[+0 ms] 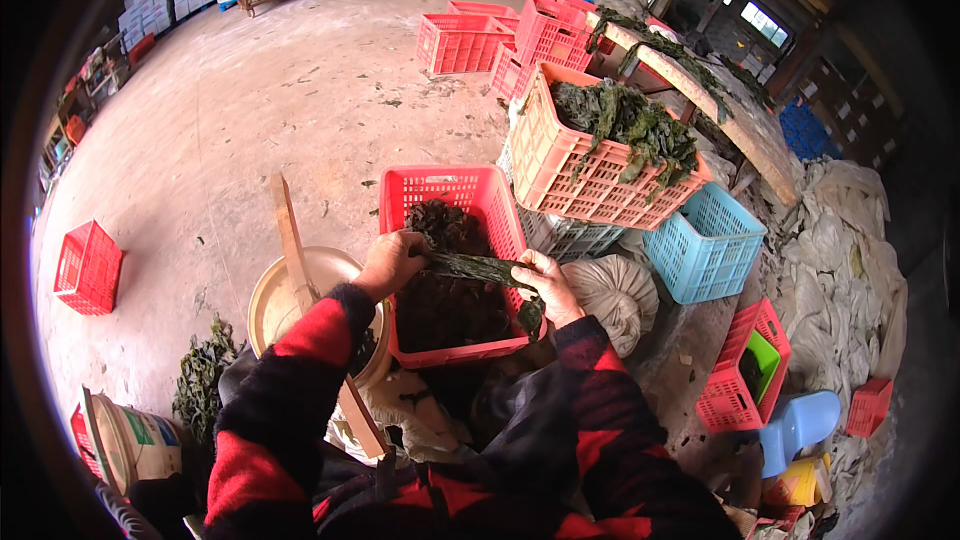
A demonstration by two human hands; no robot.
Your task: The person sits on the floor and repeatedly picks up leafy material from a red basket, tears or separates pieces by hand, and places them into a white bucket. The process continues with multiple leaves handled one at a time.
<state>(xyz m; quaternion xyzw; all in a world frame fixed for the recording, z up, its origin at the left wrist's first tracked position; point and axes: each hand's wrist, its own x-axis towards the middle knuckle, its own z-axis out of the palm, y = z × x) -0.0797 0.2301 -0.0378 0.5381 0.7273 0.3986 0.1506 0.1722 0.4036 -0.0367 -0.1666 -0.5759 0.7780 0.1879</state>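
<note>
Glossy wet dark seaweed (470,267) over a red lattice plastic crate (455,190), beside rough wooden plank (291,240), matt concrete floor (250,110).

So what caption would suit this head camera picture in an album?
Both hands, left hand and right hand, stretch a dark seaweed strip over a red crate of seaweed.

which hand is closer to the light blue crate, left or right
Right. The right hand grips the strip of dark seaweed over the red crate, on the side toward the light blue crate. The left hand holds the strip's other end, farther away.
</note>
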